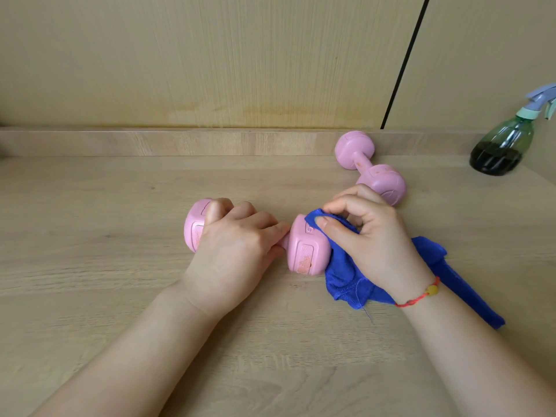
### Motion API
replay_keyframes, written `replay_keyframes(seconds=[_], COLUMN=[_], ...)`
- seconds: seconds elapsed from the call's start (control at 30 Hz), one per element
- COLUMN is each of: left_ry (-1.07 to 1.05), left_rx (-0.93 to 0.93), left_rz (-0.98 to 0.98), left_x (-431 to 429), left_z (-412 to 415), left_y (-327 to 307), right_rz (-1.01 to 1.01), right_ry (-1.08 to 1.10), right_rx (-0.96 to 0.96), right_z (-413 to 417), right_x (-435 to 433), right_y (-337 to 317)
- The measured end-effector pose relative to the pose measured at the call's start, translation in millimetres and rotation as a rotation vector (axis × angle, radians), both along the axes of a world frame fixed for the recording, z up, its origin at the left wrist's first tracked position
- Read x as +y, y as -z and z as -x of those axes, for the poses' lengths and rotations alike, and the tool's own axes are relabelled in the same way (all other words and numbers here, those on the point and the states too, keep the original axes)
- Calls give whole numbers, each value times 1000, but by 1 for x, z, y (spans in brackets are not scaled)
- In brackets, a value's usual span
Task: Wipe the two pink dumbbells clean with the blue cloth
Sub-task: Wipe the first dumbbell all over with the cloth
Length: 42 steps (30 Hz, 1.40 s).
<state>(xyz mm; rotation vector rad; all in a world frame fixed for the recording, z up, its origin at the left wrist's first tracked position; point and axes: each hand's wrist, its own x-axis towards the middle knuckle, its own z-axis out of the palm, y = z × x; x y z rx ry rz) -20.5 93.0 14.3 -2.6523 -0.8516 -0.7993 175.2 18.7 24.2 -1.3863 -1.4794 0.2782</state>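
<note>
Left hand (234, 251) curls its grip round near pink dumbbell (304, 251), embossing (309, 228) illegible; right hand (376, 245) pinches blue cloth (346, 275) against it.

A light wooden table (105, 206) carries two pink dumbbells (307, 251) (371, 168), a blue cloth (451, 272) — and a green spray bottle (502, 145).

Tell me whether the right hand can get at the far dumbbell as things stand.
Probably yes. The far dumbbell lies just beyond the right hand, nothing between them. That hand pinches the blue cloth against the end of the near dumbbell, so the cloth would come along.
</note>
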Motion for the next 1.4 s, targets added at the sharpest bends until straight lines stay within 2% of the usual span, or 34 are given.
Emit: replay_keyframes(seconds=[0.1, 0.33, 0.47, 0.57, 0.7, 0.83, 1.07, 1.2, 1.3, 1.4], left_ry=[-7, -25, -16, -23, -16, -22, 6, -2, -8, -19], left_rx=[8, 7, 1, 5, 1, -9, -8, -7, -5, 6], left_rz=[-13, -10, -3, -27, -50, 5, -9, 7, 25, 11], left_x=[-1, -2, -1, -3, -3, -2, 1, 0, -1, -2], left_z=[-1, -1, -1, -2, -3, -2, -2, -3, -3, -2], left_y=[0, 0, 0, -1, -1, -3, -1, -2, -4, -3], right_rz=[-1, -39, -68, -93, -149, -196, -114, -26, -23, -81], right_ry=[37, -94, 29, 102, 22, -45, 89, 104, 156, 112], right_rx=[16, -93, -62, -120, -225, -245, -245, -96, -85, -98], right_z=[6, 4, 4, 9, 14, 13, 13, 12, 11, 9], right_x=[7, -4, -6, 0, 2, -5, 9, 13, 11, 4], right_y=[-1, -1, 1, 3, 3, 3, 3, 6, 8, 8])
